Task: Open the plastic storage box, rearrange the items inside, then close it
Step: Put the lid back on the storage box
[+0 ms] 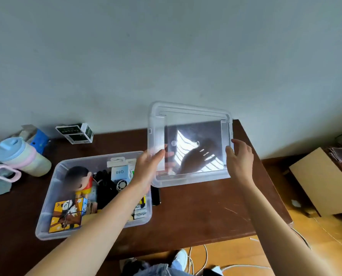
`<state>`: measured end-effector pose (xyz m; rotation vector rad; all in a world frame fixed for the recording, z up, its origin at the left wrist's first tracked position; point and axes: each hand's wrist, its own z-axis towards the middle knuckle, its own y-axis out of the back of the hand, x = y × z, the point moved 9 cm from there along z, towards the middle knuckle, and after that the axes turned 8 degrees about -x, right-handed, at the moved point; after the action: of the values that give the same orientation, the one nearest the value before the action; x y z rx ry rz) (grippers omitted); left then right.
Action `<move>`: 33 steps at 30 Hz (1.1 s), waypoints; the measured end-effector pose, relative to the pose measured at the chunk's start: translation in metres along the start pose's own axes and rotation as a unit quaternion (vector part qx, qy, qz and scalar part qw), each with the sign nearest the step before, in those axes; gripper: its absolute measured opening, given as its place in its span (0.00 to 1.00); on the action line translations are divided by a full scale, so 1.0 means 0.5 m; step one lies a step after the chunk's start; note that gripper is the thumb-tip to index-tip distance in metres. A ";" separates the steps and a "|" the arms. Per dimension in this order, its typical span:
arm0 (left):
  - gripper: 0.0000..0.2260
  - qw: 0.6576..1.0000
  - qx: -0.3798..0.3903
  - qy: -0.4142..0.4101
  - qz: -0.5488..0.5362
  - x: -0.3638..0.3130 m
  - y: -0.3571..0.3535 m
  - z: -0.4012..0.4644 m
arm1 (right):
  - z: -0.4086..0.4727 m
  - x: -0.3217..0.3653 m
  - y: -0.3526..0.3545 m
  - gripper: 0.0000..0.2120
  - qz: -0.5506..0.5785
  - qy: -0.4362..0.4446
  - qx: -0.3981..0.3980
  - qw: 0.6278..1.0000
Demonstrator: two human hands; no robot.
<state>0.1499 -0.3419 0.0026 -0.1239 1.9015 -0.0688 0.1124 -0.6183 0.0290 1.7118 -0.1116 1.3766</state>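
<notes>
Lid (190, 144) off the box (46, 216), held tilted above the tabletop's (196, 212) far right corner. Left hand (148, 166) grasping lid's left edge, thumb on top, fingers underneath. Right hand (240, 158) grasping lid's right edge, thumb over the rim. Box open, resting toward the tabletop's left front, just left of the lid. Contents: panda cube (68, 214) at near left corner, figurine (80, 180) behind it, black item (105, 188) in the middle, white package (120, 168) along the far wall. Cup (18, 156) at left edge; carton (75, 133) at far edge.
</notes>
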 end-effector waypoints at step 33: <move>0.15 0.878 -0.239 -0.078 0.408 0.035 0.712 -0.024 | -0.361 0.087 -0.342 0.13 -0.123 0.051 0.053 0.990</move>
<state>0.1147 0.0092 -0.0487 0.3389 1.6361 0.9588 0.0939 -0.3763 -0.0408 1.6745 0.2284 1.3007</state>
